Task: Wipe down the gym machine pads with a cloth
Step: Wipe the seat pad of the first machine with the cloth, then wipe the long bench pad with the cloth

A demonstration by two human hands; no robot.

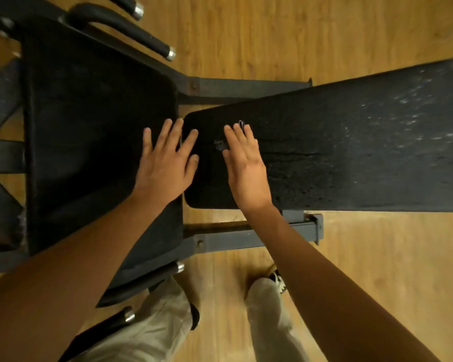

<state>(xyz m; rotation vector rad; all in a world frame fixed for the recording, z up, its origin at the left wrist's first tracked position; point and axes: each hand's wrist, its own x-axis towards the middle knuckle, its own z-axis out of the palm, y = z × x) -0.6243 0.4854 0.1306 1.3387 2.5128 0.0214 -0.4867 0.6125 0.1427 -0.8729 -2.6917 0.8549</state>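
The left grip (168, 165) is released, its fingers straight and fanned toward 12 o'clock. It lies flat across the narrow gap between two pads: the little, ring and middle fingers are over the square seat pad (94, 131), and the forefinger and thumb reach onto the long pad (364, 152). Just to its 3 o'clock, apart from it, the right grip (246, 168) is also released and holds nothing. Its fingers are straight and close together, laid flat on the rounded near end of the long pad. At that grip's 10 o'clock, beside the forefinger, is a small torn patch (219, 145) in the black covering. The seat pad fills the view toward 9 o'clock. The long pad runs off toward 3 o'clock, its surface cracked and flecked pale farther out. Grey steel bars (246, 86) of the machine frame pass beneath the pads, and black handles with metal caps (152, 43) jut out at 11 o'clock. Under everything is a wooden floor (377, 270). At 6 o'clock are the person's legs in pale trousers (267, 309) and one shoe (279, 282).
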